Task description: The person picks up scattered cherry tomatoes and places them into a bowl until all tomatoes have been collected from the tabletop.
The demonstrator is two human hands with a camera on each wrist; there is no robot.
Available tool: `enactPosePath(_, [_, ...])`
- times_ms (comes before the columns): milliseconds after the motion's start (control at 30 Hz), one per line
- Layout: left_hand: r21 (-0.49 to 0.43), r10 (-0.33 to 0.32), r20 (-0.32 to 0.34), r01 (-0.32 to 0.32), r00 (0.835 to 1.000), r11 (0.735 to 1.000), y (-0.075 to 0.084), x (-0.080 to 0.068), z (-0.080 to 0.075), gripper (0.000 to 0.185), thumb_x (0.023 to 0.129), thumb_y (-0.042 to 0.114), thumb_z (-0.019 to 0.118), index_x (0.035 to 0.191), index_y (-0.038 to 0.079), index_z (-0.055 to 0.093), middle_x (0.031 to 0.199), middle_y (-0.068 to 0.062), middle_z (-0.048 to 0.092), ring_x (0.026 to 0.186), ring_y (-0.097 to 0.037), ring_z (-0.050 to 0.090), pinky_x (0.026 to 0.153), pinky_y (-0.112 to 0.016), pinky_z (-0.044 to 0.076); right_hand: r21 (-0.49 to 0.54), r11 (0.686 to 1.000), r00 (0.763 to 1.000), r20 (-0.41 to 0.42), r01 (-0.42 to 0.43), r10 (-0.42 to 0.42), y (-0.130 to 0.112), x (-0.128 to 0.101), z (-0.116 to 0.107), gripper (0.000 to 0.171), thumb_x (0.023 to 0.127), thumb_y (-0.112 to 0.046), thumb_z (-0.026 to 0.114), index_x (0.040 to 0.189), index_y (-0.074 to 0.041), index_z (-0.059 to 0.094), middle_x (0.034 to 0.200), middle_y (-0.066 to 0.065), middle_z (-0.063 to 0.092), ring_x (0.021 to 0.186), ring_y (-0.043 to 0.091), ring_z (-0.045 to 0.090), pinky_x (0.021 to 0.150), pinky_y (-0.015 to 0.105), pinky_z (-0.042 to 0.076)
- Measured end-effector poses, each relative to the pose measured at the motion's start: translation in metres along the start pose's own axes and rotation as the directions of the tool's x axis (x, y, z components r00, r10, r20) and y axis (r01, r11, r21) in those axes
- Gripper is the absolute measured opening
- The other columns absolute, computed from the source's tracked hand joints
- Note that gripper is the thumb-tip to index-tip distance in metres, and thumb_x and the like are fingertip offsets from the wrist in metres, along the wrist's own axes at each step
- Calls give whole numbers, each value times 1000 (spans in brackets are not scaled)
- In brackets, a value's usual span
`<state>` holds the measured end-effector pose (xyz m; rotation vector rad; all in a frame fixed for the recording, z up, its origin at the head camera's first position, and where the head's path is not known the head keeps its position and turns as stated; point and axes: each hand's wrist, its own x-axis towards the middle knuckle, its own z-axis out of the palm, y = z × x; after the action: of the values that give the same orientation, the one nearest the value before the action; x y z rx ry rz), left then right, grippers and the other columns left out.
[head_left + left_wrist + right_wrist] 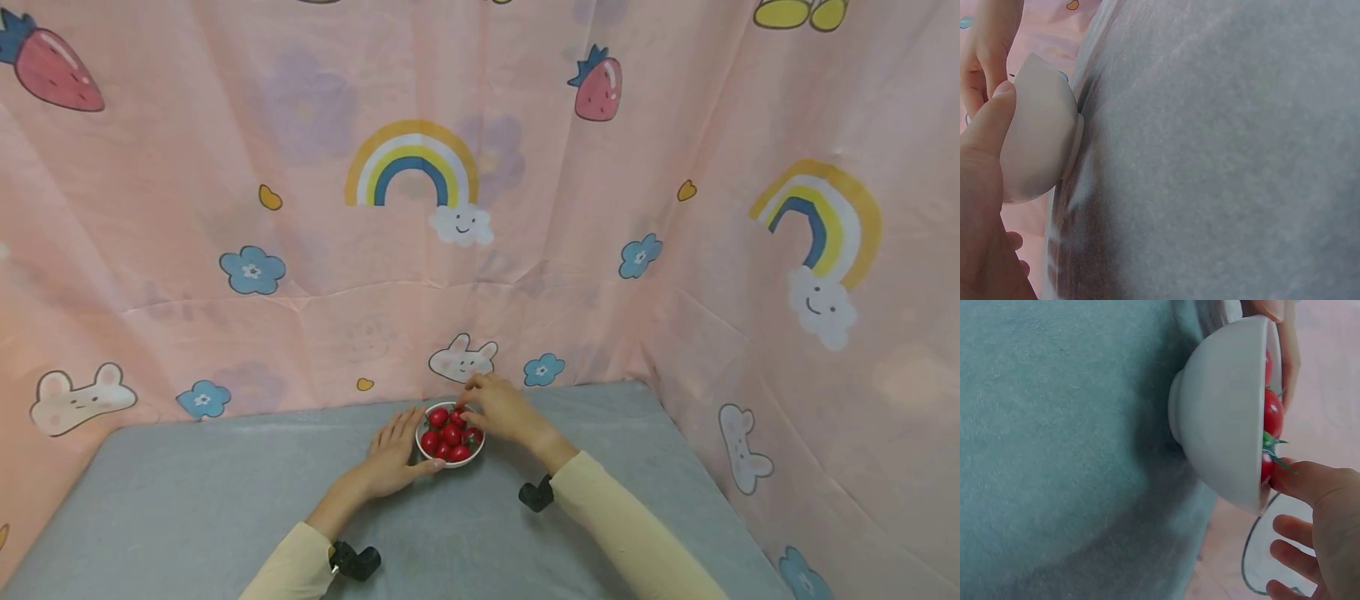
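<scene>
A small white bowl (1222, 412) stands on the grey cloth, filled with several red cherry tomatoes (451, 435), some with green stems. My left hand (393, 454) lies along the bowl's left side, fingers fairly straight and its thumb at the near rim. In the left wrist view that thumb (997, 115) overlaps the bowl's outer wall. From the right, my right hand (502, 408) reaches over the far rim. Its thumb is right at a tomato with a green stem (1270, 444), while the other visible fingers (1294, 556) are loosely bent outside the bowl, apart from the thumb.
The grey cloth-covered table (225, 500) ends at a pink curtain (315, 350) printed with rainbows, flowers and rabbits. The curtain also hangs along the right side. Black wrist cameras (356, 562) sit on both forearms.
</scene>
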<state>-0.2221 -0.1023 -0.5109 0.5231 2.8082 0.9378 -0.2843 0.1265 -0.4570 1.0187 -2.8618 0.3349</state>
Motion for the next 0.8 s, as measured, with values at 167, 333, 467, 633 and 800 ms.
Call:
enactPosePath(167, [-1, -8, 8, 8, 1000, 1000, -2, -1, 0, 98, 89, 61, 61, 159, 10, 15, 166, -19, 16, 153, -43, 11, 117, -69, 13, -15, 1000, 1000, -17, -13, 13, -1, 3, 7, 25, 91, -36, 71, 113, -23, 75, 121, 1, 64, 114, 20, 58, 102, 43, 48])
enactPosePath(333, [-5, -14, 12, 14, 1000, 1000, -2, -1, 0, 99, 89, 62, 61, 160, 12, 14, 166, -18, 16, 154, -42, 11, 117, -69, 13, -27, 1000, 1000, -1, 0, 0, -4, 4, 7, 22, 93, -33, 69, 112, -24, 76, 126, 4, 64, 118, 23, 58, 104, 47, 48])
enactPosePath(467, [-4, -15, 13, 15, 1000, 1000, -2, -1, -1, 99, 88, 62, 61, 159, 11, 14, 166, -18, 17, 153, -42, 11, 117, -69, 13, 2, 1000, 1000, 5, 17, -17, -3, 3, 7, 22, 94, -27, 67, 114, -24, 76, 129, 8, 64, 119, 25, 58, 103, 51, 48])
enactPosePath(633, [1, -14, 12, 14, 1000, 1000, -2, -2, -1, 99, 89, 62, 61, 159, 11, 14, 165, -19, 17, 153, -42, 12, 117, -68, 13, 78, 997, 999, -28, 24, -21, 1, 0, 6, 22, 94, -22, 67, 115, -20, 75, 129, 13, 64, 122, 30, 57, 105, 56, 45])
enactPosePath(800, [11, -15, 11, 14, 1000, 1000, -3, -1, -2, 99, 89, 61, 61, 159, 11, 14, 166, -18, 17, 153, -42, 11, 118, -68, 13, 141, 990, 998, -55, 25, -18, 4, -9, 1, 24, 94, -24, 67, 116, -17, 74, 130, 15, 63, 124, 32, 55, 106, 57, 44])
